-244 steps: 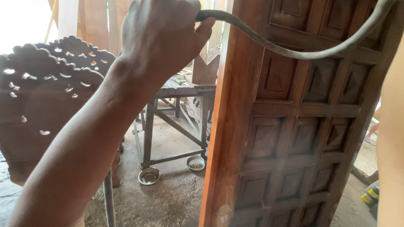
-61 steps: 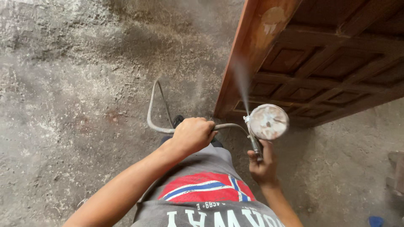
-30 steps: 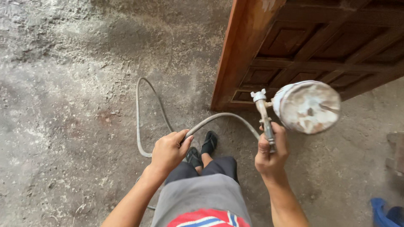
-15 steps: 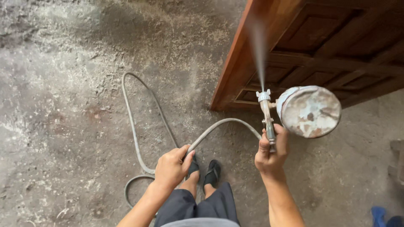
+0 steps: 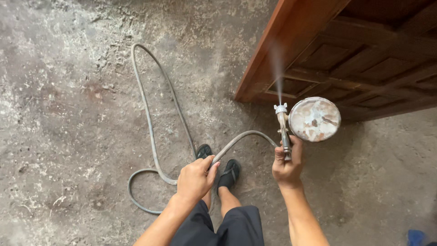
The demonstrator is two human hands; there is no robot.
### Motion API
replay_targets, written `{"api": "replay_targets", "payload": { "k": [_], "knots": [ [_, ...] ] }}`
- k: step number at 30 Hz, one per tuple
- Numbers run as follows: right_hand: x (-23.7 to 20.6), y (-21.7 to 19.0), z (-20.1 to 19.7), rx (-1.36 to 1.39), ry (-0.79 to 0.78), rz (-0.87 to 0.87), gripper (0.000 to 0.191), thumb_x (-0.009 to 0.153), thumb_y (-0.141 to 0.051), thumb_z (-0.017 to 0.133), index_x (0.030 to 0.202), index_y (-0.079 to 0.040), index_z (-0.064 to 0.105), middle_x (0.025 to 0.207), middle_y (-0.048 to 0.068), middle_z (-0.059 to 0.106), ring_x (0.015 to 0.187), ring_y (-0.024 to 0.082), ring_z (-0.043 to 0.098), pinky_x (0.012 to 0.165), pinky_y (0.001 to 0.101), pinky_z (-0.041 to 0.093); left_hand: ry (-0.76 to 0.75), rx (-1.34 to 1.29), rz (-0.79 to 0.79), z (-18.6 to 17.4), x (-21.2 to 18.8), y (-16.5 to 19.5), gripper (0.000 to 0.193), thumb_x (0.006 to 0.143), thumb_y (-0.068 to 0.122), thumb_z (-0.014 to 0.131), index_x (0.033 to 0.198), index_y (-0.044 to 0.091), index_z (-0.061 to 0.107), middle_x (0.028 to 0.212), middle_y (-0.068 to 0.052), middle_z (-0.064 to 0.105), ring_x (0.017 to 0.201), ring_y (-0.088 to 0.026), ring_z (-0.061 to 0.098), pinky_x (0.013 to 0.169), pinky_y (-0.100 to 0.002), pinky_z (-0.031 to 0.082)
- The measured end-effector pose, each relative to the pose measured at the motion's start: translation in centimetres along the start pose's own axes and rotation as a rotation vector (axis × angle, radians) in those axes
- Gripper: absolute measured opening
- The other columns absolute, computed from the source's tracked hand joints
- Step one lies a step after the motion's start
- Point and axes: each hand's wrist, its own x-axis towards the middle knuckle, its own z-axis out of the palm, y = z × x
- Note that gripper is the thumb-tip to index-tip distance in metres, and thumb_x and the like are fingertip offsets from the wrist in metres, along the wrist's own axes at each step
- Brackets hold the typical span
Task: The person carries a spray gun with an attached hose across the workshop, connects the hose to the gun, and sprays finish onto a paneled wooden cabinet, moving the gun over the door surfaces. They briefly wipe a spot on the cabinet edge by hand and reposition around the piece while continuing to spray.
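Note:
My right hand grips the handle of a metal spray gun with a round, stained cup on its side. A thin mist leaves the nozzle toward the lower edge of a brown panelled wooden door standing upright at the upper right. My left hand is closed around the grey air hose, which runs from the gun to that hand and loops away over the concrete floor to the left. My feet in dark sandals stand below the hose.
Rough, stained concrete floor fills the left and bottom of the view. A blue object shows at the bottom right corner. The door's bottom corner rests on the floor near the gun.
The view has tilted from the door's upper panels down to the floor. The hose has been drawn out into a wider loop at the left, and the gun is spraying low on the door.

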Motion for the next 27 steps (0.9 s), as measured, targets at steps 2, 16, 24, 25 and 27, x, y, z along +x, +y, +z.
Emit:
{"api": "replay_targets", "payload": {
  "k": [2,16,24,25,27],
  "knots": [
    [-1.2,1.5,0.8,0.001,-0.012,0.022,0.050,0.105,-0.048,0.060,0.119,0.000,0.058,0.092,0.010,0.063,0.078,0.022,0.062,0.072,0.0346,0.051,-0.019,0.002,-0.014,1.0,-0.4,-0.7,0.025,0.087,0.031,0.074,0.105,0.014,0.078,0.074,-0.010,0.069,0.067,-0.036,0.069,0.060,-0.048,0.053],
    [-8.0,7.7,5.5,-0.082,-0.087,0.021,0.051,0.105,-0.050,0.059,0.120,-0.001,0.058,0.094,0.016,0.063,0.081,0.036,0.064,0.072,0.0446,0.050,-0.080,0.056,-0.035,6.6,-3.2,-5.3,0.025,0.089,0.033,0.073,0.104,0.013,0.076,0.077,-0.012,0.070,0.069,-0.038,0.069,0.060,-0.049,0.054],
    [-11.7,11.4,8.8,-0.097,-0.102,-0.004,0.051,0.107,-0.048,0.058,0.124,-0.001,0.058,0.105,0.020,0.066,0.091,0.041,0.068,0.078,0.0469,0.054,-0.091,0.074,-0.005,10.2,-3.7,-8.0,0.031,0.092,0.032,0.070,0.111,0.008,0.073,0.077,-0.014,0.069,0.068,-0.039,0.069,0.059,-0.050,0.054],
    [-12.2,12.1,9.3,-0.109,-0.106,-0.002,0.050,0.106,-0.048,0.059,0.124,-0.001,0.058,0.106,0.021,0.066,0.092,0.042,0.068,0.078,0.0471,0.054,-0.106,0.077,0.004,10.8,-3.7,-8.3,0.031,0.093,0.032,0.069,0.112,0.007,0.072,0.078,-0.015,0.069,0.068,-0.039,0.069,0.059,-0.050,0.054],
    [-13.1,13.3,10.3,-0.147,-0.127,0.042,0.049,0.104,-0.048,0.061,0.122,-0.002,0.059,0.103,0.021,0.066,0.090,0.043,0.067,0.076,0.0476,0.053,-0.137,0.084,0.020,11.8,-3.7,-8.9,0.032,0.097,0.030,0.067,0.114,0.004,0.070,0.080,-0.016,0.069,0.068,-0.038,0.069,0.058,-0.049,0.054]
  ]
}}
